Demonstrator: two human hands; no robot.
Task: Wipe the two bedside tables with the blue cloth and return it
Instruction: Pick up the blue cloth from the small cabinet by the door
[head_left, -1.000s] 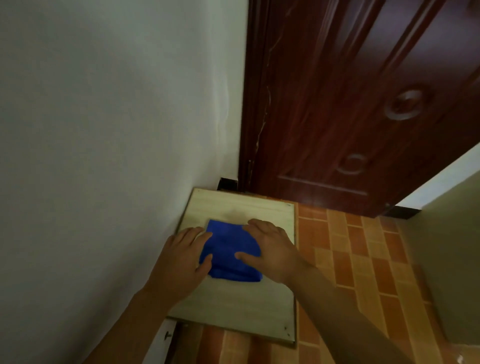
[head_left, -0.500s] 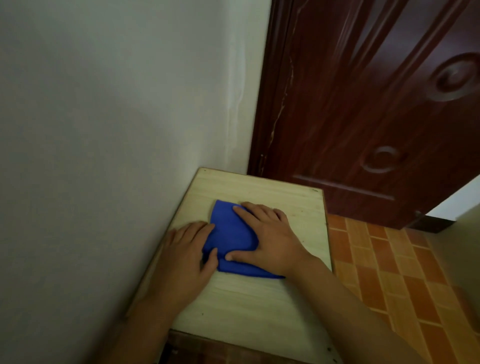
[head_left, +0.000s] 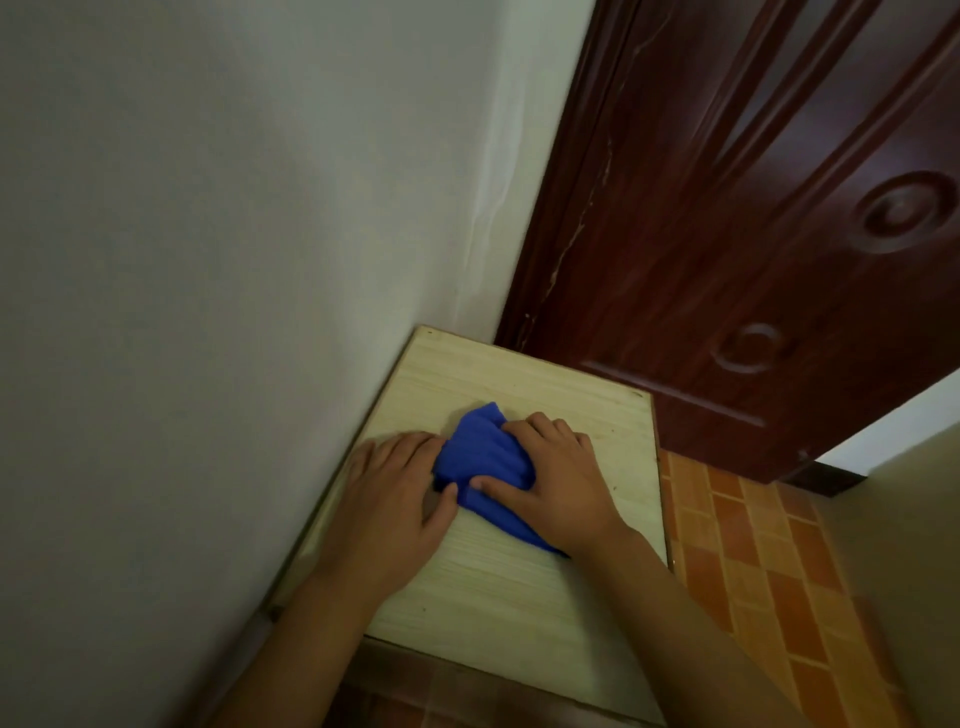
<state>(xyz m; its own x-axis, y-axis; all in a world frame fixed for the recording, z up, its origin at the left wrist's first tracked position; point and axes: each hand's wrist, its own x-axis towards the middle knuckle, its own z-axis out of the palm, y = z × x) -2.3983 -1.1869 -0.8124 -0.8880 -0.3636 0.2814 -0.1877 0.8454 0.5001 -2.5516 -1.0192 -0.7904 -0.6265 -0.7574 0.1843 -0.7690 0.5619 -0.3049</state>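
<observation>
While the cloth (head_left: 485, 467) lay flat and folded a moment ago, it is now bunched up into wrinkles between the two hands. That looks like the right hand (head_left: 558, 486) has started gathering it, so I think the wiping on this tabletop (head_left: 519, 597) is either just starting or about to go on with a firmer hold (hard to say which).

The right hand lies on the right part of the cloth. Its fingers are curled and its thumb presses on the near edge, so it has a loose hold of the cloth against the wood. The left hand (head_left: 400, 488) lies mostly flat and spread out. Its fingertips and thumb touch the left edge of the cloth, but it does not seem to hold it; it just pushes or steadies. Both arms reach forward from the near side, the left one close to the wall (head_left: 234, 260).

The cloth sits on the tabletop, right between the hands, a bit farther out than the wrists. Beyond the hands is bare wood, then a dark door (head_left: 753, 234). To the right of the right hand is more bare wood, then the tiled floor (head_left: 753, 545).

Only one bedside table shows here, so the task still has a way to go.
</observation>
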